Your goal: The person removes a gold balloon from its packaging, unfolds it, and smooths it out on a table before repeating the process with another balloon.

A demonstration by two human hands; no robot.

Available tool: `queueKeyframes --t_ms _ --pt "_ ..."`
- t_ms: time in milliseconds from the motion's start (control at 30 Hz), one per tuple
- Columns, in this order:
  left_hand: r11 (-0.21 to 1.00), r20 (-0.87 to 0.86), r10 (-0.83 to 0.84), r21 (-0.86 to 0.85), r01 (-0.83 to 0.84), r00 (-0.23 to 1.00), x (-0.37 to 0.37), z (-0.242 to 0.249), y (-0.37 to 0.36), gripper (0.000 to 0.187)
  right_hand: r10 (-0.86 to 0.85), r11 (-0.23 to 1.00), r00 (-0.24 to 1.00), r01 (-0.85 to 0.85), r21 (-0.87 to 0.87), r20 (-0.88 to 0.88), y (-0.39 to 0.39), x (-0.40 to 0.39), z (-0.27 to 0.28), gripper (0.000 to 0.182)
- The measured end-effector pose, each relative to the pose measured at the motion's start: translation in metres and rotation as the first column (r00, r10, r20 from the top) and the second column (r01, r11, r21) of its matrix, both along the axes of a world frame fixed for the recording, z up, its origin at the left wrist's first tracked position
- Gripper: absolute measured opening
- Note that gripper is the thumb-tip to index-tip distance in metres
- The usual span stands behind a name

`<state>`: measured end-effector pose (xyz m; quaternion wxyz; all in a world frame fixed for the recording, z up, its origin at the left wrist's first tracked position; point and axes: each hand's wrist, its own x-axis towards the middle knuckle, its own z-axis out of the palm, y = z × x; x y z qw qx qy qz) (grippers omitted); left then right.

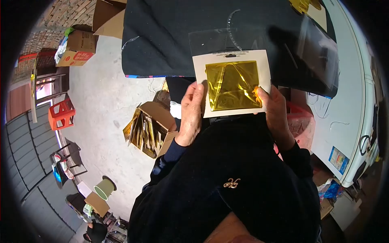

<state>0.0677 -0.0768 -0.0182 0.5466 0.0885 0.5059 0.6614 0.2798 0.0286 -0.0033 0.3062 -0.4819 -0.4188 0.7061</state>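
Between my hands is a white backing card (198,69) with a hang slot, carrying a folded, shiny gold foil piece (233,83). My left hand (191,109) is closed on the card's left edge, fingers mostly behind it. At the lower right edge my right hand (276,107) grips it, the thumb beside a small orange piece (257,96) at the foil's edge. A clear plastic sleeve (210,40) shows just above the card, over the black cloth of the table (170,44).
Left of my lap, an open cardboard box (160,113) holds many gold packs. Clear plastic sleeves (318,48) lie at the table's right. A pink-red basket (300,125) stands right of me; a red stool (62,114) and green bin (104,188) stand farther left.
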Motion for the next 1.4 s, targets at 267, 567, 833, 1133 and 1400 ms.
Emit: queueKeyframes --t_ms 267,567,833,1133,1400 --pt "0.966 -0.092 -0.256 -0.048 0.253 0.962 0.004 0.003 -0.020 0.046 0.055 0.998 0.998 -0.055 -0.033 -0.007 -0.005 0.005 0.002 0.017" --pt "0.976 0.034 -0.214 -0.027 0.215 0.976 0.002 0.000 -0.024 0.035 0.092 0.690 0.796 -0.484 0.538 0.598 -0.012 0.054 -0.030 0.038" --pt "0.985 0.211 -0.172 0.017 0.172 0.962 -0.001 0.009 -0.021 0.047 0.091 0.988 0.995 -0.096 -0.124 -0.046 -0.001 0.031 -0.005 0.023" --pt "0.998 0.150 -0.045 -0.033 0.051 0.988 -0.009 0.007 -0.013 0.040 0.101 0.994 0.995 -0.101 0.035 0.013 -0.008 0.018 0.010 0.024" --pt "0.974 0.140 -0.227 0.050 0.222 0.964 -0.022 -0.004 -0.025 0.021 0.097 0.993 0.995 -0.097 -0.063 -0.010 -0.003 0.023 0.008 0.028"
